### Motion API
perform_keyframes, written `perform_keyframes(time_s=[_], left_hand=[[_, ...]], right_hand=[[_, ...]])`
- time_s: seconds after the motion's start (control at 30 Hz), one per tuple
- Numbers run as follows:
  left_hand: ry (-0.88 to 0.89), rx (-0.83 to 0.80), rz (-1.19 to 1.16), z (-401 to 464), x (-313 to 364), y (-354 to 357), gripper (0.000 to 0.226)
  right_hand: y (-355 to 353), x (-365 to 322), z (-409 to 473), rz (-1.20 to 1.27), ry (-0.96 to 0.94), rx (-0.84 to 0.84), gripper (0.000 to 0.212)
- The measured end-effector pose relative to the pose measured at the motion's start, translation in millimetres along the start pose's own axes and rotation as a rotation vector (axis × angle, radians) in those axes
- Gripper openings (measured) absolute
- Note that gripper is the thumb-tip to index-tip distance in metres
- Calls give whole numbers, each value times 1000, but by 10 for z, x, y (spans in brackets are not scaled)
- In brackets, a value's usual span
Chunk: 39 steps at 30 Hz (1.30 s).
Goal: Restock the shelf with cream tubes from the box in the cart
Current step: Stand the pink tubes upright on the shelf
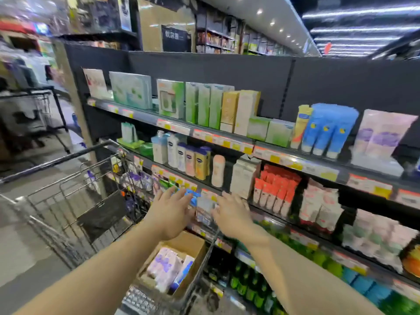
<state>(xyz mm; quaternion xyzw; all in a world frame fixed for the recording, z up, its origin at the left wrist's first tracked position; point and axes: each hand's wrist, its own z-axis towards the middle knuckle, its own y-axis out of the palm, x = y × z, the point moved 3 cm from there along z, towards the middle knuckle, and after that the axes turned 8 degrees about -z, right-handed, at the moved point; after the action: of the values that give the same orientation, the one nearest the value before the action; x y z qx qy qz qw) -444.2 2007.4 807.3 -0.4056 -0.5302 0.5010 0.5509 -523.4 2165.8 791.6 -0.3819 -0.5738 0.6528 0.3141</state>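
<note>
A brown cardboard box [193, 246] sits in the metal cart [68, 223], holding several pale pink and purple cream tubes [167, 267]. Both my arms reach over the cart toward the shelf [272, 212]. My left hand [170, 212] and my right hand [231, 214] have their fingers spread, one on each side of a small pale blue-white pack [204, 212] at the shelf front. Motion blur hides whether the fingers touch it. Orange tubes [277, 192] stand on the same shelf to the right.
Upper shelves carry green and cream cartons [204, 105], lotion bottles [188, 160] and blue tubes [327, 130]. Green bottles [250, 285] fill the lower shelf beside the cart. A second cart [29, 114] stands at far left in the aisle.
</note>
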Motion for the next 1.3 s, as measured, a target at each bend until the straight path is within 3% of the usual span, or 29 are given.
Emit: perform_keyframes(time_s=[0.1,0.3,0.5,0.97,1.13,1.3], left_hand=[[-128,9,26,-16,-589,92,59],[-304,41,47,287,-1472,366,60],[-330,-13,30,759,-2077,616,59],[-9,-341,-81,1761,-3085,1977,59],[108,-413,-133,1808,-3335,2658,59],[69,-499,-144,1659,-3736,3320,55]], right_hand=[[266,-529,337,-31,-71,-33,57],[718,-1152,1128,7,-142,-107,59],[1092,-1322,1869,30,-102,-151,59],[2370,-1014,2280,133,388,-327,54],[3152,-1088,2147,175,576,-414,45],[4180,-1373,2128,274,642,-537,41]])
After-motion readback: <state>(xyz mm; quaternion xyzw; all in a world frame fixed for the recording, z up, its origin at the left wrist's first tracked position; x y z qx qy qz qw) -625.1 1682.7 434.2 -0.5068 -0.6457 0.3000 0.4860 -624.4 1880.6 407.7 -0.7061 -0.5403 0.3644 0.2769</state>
